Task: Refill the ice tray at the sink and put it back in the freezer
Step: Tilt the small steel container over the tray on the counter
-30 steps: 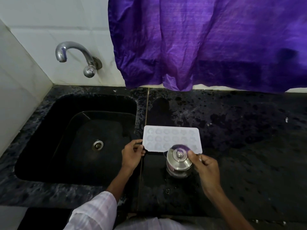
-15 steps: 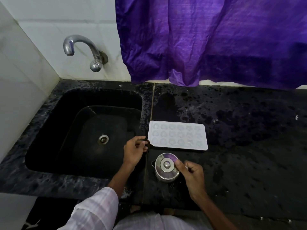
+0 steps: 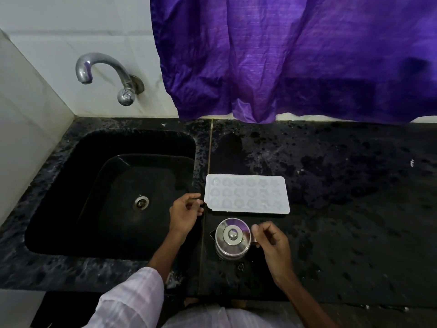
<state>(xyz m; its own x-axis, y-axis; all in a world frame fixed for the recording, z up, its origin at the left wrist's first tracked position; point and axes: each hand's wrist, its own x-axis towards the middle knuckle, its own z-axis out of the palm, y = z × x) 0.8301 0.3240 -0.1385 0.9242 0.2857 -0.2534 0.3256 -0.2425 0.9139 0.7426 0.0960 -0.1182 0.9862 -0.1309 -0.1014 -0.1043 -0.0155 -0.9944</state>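
Observation:
A white ice tray (image 3: 247,194) lies flat on the black counter just right of the sink, its several small cells facing up. My left hand (image 3: 185,213) hovers at the tray's near-left corner tab, fingers loosely curled, with a thin dark gap to the tray. A lidded steel jug (image 3: 233,236) stands on the counter just in front of the tray. At the jug's right side, my right hand (image 3: 272,242) curls its fingers at the handle.
The black sink (image 3: 113,192) with its drain (image 3: 141,202) lies to the left under a steel wall tap (image 3: 104,72). A purple cloth (image 3: 283,58) hangs over the counter's back edge. The wet black counter (image 3: 354,209) stretches to the right.
The jug has come down from over the tray's near edge onto the counter in front of it. My left hand has let go of the tray's corner.

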